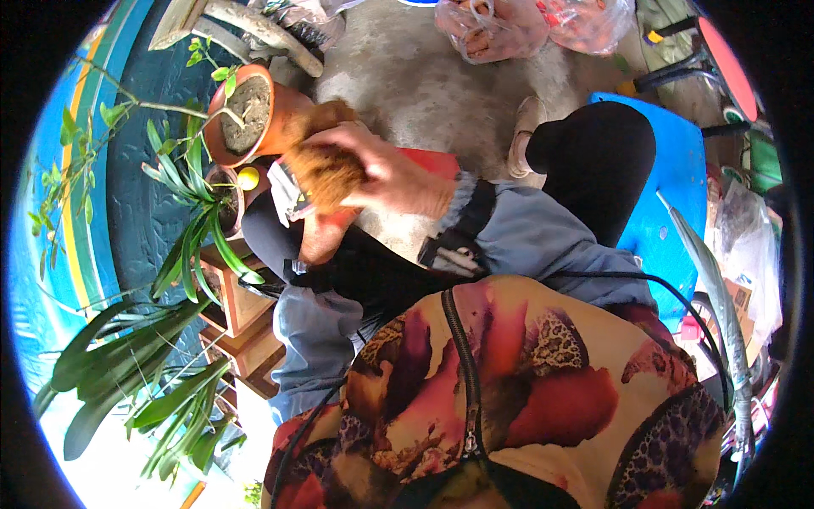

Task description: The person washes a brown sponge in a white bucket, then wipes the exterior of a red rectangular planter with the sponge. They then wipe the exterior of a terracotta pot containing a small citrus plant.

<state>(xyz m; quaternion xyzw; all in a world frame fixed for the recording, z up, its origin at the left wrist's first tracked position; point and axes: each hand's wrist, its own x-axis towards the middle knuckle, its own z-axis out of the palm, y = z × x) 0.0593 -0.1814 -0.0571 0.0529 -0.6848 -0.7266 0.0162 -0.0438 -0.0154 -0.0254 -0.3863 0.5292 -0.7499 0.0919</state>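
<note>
My right hand (388,168) grips a brown fuzzy cloth (327,175), one part of which hangs blurred past the far side of my fingers. Beneath it is my left hand (323,237), its fingers mostly hidden. It appears to hold a white item with dark and red parts (289,188), pressed close to the cloth. A flat red piece (432,162) shows behind my right wrist; whether it belongs to the same item I cannot tell. Both hands are above my black-trousered legs, beside a terracotta-coloured flowerpot (273,114).
Left stand a strap-leaved plant (203,203), a small yellow ball-like thing (248,179) and stacked brown planters (235,292). Filled plastic bags (493,28) lie on the concrete floor (413,76). A blue plastic seat (668,210), a folded umbrella (703,273) and a red-topped stool (725,67) are right.
</note>
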